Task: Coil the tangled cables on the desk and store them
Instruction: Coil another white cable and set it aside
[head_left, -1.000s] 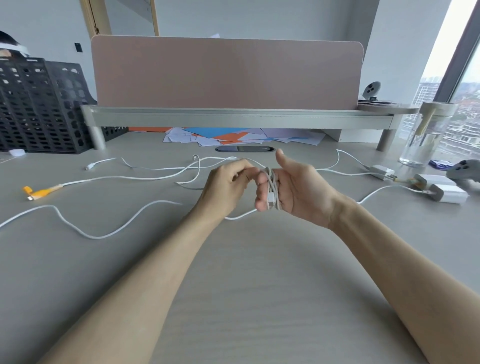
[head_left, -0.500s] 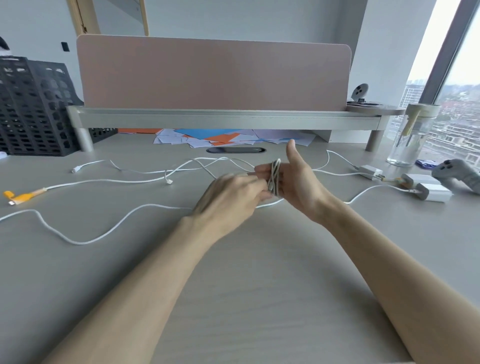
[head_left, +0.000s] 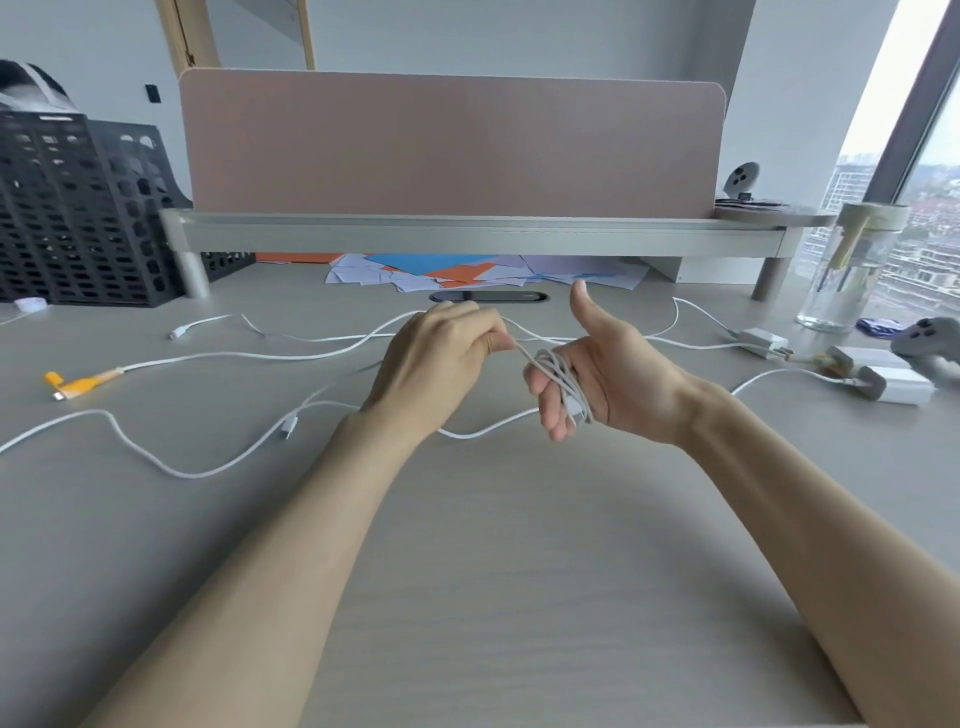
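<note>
1 thin white cable (head_left: 525, 354) is being wound. Several turns of it form a small coil (head_left: 563, 382) round the fingers (head_left: 550, 421) of the right hand (head_left: 613, 379). Those fingers lie nearly straight, with the thumb raised clear. The left hand (head_left: 441, 358) pinches the free strand between thumb and forefinger just beside the coil. The strand runs taut between the 2 hands above the pale grey wood-grain desk (head_left: 493, 571).

The cable looks light, limp and smooth-sheathed. It would likely slide through a loose pinch, and the turns would probably spring open if tension dropped. The best hold is probably on the strand close to the coil, not on a connector.

Which of the loose lines on the desk is its tail I cannot tell. Other white leads lie slack to the left, 1 a white cable with an orange-and-yellow tag (head_left: 83, 384). White charger blocks (head_left: 898, 387) sit at the right.
</note>
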